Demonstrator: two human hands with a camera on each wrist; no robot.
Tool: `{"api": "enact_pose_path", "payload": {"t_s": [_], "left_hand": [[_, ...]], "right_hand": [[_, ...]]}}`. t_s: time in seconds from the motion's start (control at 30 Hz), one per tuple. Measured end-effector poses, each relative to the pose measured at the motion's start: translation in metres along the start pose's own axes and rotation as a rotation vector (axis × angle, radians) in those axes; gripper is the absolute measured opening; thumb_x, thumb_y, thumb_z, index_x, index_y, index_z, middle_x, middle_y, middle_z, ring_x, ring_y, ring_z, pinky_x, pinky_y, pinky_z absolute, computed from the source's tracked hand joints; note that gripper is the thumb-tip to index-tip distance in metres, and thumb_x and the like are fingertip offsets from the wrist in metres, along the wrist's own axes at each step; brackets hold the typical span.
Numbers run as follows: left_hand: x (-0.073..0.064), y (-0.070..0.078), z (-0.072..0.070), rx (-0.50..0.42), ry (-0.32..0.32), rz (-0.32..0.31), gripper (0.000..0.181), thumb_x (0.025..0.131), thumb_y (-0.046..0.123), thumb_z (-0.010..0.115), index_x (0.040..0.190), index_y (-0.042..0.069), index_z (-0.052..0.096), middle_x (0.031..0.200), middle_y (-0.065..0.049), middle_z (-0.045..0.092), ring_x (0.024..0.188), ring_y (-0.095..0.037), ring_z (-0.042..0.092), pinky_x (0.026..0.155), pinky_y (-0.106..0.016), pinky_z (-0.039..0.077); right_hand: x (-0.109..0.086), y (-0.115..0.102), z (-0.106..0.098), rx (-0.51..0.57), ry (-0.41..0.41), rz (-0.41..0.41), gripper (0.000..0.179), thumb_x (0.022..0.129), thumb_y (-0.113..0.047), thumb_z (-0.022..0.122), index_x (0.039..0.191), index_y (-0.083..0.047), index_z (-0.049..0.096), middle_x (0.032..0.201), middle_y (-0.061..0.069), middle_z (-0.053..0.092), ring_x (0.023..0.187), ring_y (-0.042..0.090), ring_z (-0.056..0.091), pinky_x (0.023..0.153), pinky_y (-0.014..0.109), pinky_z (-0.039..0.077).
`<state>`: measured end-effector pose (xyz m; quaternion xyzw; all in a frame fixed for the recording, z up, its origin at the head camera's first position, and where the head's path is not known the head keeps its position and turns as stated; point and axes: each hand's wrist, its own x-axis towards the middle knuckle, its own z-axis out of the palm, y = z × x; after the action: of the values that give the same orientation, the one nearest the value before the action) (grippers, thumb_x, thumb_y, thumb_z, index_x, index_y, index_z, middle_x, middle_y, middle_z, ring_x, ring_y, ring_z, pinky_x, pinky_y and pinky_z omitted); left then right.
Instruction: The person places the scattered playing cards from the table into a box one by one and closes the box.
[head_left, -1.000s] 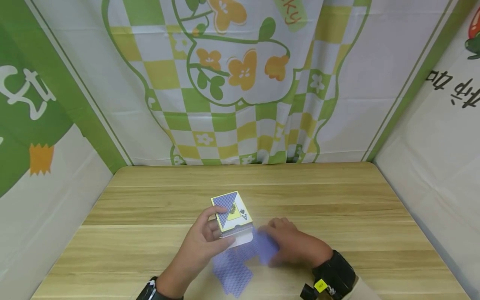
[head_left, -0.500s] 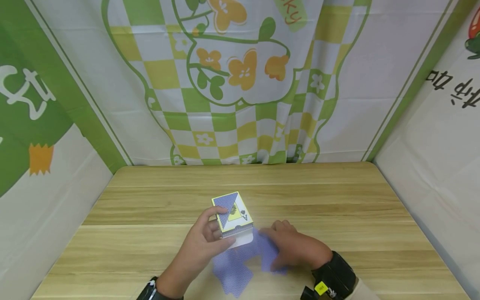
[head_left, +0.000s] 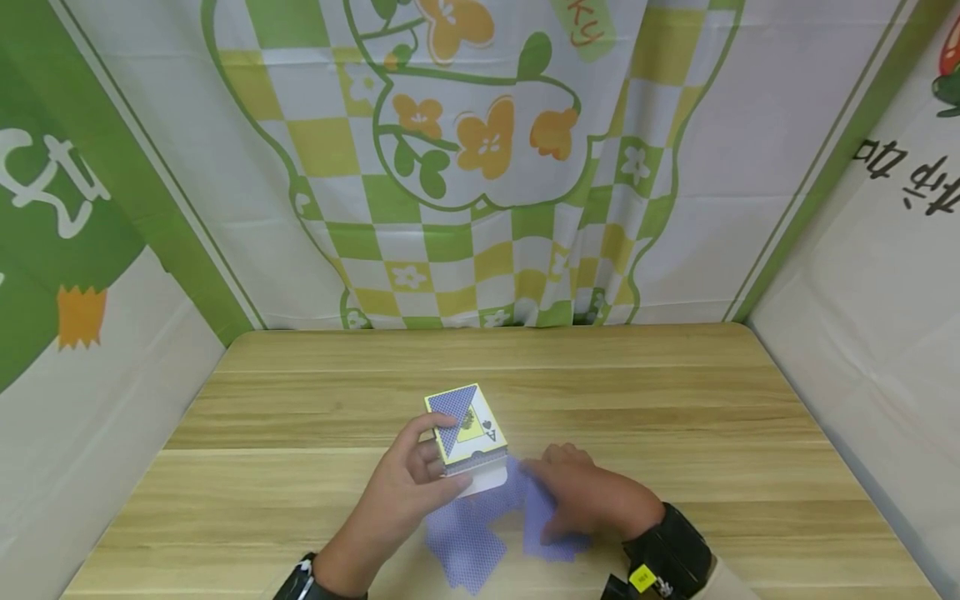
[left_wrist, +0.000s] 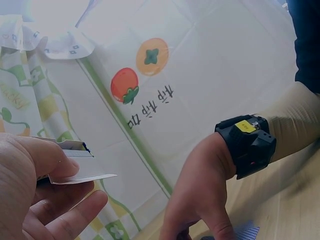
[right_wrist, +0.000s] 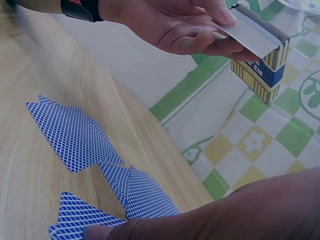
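Note:
My left hand (head_left: 408, 479) holds a playing-card box (head_left: 483, 417) above the table, thumb below and a finger across its ace-printed face. The box's white flap (head_left: 487, 477) hangs out at the near end; in the left wrist view layered edges (left_wrist: 80, 153) show in the opening. Blue-backed playing cards (head_left: 467, 546) lie overlapping, face down, on the wood below the box. Right of them, my right hand (head_left: 588, 492) grips a few more cards (head_left: 538, 512) between thumb and fingers, low at the tabletop. From the right wrist its thumb (right_wrist: 97, 232) lies over those cards.
The wooden table (head_left: 675, 383) runs back to a green-and-white checked curtain (head_left: 405, 250). White printed cloth walls (head_left: 862, 275) stand at both sides. A black wrist device (head_left: 667, 546) sits on my right wrist and a black band (right_wrist: 82, 9) on my left.
The cards at my right hand were blurred and have come down to the table, fanning out toward the near right. My right hand has shifted slightly. The left hand and box stay nearly still.

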<state>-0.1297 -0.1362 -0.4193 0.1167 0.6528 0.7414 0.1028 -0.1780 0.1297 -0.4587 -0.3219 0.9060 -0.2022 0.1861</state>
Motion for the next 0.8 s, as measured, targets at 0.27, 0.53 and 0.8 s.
{"api": "enact_pose_path", "payload": {"t_s": [0.27, 0.53, 0.8], "left_hand": [[0.0, 0.001, 0.001, -0.005, -0.01, 0.03, 0.065, 0.086, -0.007, 0.071, 0.14, 0.002, 0.036, 0.122, -0.023, 0.063, 0.109, -0.025, 0.069, 0.087, -0.036, 0.06], [0.0, 0.003, 0.001, -0.01, -0.028, 0.056, 0.065, 0.086, -0.007, 0.069, 0.141, -0.002, 0.034, 0.121, -0.025, 0.063, 0.108, -0.025, 0.069, 0.087, -0.036, 0.06], [0.0, 0.001, 0.001, -0.014, -0.031, 0.047, 0.065, 0.086, -0.007, 0.069, 0.141, -0.002, 0.034, 0.124, -0.026, 0.061, 0.11, -0.025, 0.069, 0.087, -0.035, 0.059]], "right_hand": [[0.0, 0.0, -0.003, -0.035, 0.002, -0.017, 0.078, 0.073, -0.031, 0.09, 0.141, -0.016, 0.056, 0.107, -0.004, 0.052, 0.098, 0.015, 0.042, 0.085, 0.034, 0.038], [-0.006, -0.016, -0.002, -0.114, 0.025, 0.051, 0.093, 0.058, -0.034, 0.097, 0.138, -0.009, 0.055, 0.102, 0.002, 0.048, 0.092, 0.021, 0.041, 0.084, 0.042, 0.038], [-0.005, -0.018, 0.0, -0.111, -0.01, 0.082, 0.092, 0.059, -0.029, 0.095, 0.14, -0.013, 0.055, 0.097, 0.0, 0.047, 0.091, 0.019, 0.04, 0.078, 0.036, 0.038]]}}
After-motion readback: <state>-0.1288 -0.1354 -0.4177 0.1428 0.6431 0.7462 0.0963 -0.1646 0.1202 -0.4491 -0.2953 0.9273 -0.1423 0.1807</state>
